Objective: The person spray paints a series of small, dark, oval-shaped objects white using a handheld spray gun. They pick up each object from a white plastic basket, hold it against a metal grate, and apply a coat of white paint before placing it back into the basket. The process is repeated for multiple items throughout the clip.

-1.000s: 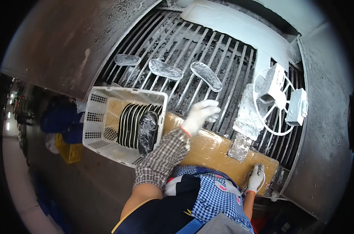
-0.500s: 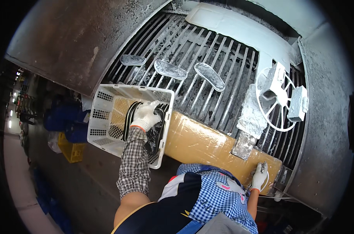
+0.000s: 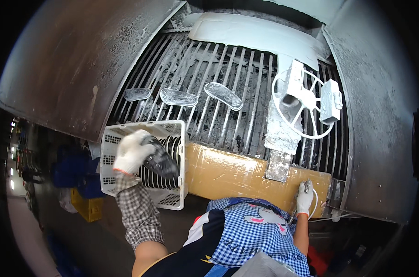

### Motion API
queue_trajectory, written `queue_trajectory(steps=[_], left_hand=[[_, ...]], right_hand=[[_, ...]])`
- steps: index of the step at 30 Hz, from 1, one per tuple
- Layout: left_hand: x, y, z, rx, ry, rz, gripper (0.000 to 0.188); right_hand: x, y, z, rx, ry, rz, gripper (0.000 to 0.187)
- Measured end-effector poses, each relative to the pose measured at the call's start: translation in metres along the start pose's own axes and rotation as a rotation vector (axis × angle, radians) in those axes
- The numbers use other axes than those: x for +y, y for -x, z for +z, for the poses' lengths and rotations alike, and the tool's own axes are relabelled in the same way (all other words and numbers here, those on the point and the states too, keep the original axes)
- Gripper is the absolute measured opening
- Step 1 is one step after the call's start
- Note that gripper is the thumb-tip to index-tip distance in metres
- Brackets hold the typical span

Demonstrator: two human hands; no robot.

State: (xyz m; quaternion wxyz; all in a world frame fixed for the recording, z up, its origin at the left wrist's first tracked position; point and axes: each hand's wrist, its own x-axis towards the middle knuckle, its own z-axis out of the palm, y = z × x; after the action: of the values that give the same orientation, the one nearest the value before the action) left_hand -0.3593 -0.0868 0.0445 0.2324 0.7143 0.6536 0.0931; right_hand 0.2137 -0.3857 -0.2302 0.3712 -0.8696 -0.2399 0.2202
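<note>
My left hand (image 3: 132, 150), in a white glove, is closed on a dark, oblong shoe sole (image 3: 161, 159), tilted above a white plastic crate (image 3: 185, 161). Inside the crate, a row of black soles with pale edges (image 3: 155, 177) stands on edge, packed close; my glove and the held sole hide part of them. At the right end of a tape-covered brown cardboard box (image 3: 232, 173), my right hand (image 3: 304, 199), also gloved, is wrapped round a small metal-tipped tool (image 3: 306, 186) with a white hose (image 3: 316, 203) curving beside it.
Beyond the box, metal bars (image 3: 258, 106) carry three oblong sole-shaped pieces (image 3: 179, 97) with silvery surfaces. A white-coated spoked wheel (image 3: 308, 98) with blocks on it stands right of them. Stained metal walls (image 3: 71, 60) flank the bars. A yellow crate (image 3: 88, 206) sits lower left.
My left hand has come up and left out of the row of soles, with one sole in its grip. My right hand stays at the box's right end. The whole view has shifted somewhat.
</note>
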Motion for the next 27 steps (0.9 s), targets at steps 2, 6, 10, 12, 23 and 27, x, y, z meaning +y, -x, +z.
queue_trajectory(steps=[2,6,10,12,23,27], left_hand=[[0.027,0.011,-0.031,0.19,0.266,0.034,0.042],[0.059,0.007,-0.053,0.379,0.392,0.16,0.055],[0.062,-0.027,0.004,0.156,0.592,0.198,0.053],[0.064,-0.042,0.053,0.132,0.567,0.241,0.042],[0.195,-0.024,0.213,0.001,0.551,0.714,0.037],[0.219,-0.017,0.221,0.038,0.518,0.858,0.035]], right_hand=[[0.0,0.002,0.0,-0.02,-0.014,0.051,0.054],[0.002,0.006,0.005,-0.017,-0.081,0.08,0.055],[0.009,0.007,0.006,0.035,-0.117,0.021,0.062],[-0.001,0.008,0.007,0.05,-0.019,0.036,0.065],[-0.112,0.061,-0.03,-0.181,-0.194,-0.071,0.076],[-0.145,0.065,-0.037,-0.232,-0.176,-0.229,0.082]])
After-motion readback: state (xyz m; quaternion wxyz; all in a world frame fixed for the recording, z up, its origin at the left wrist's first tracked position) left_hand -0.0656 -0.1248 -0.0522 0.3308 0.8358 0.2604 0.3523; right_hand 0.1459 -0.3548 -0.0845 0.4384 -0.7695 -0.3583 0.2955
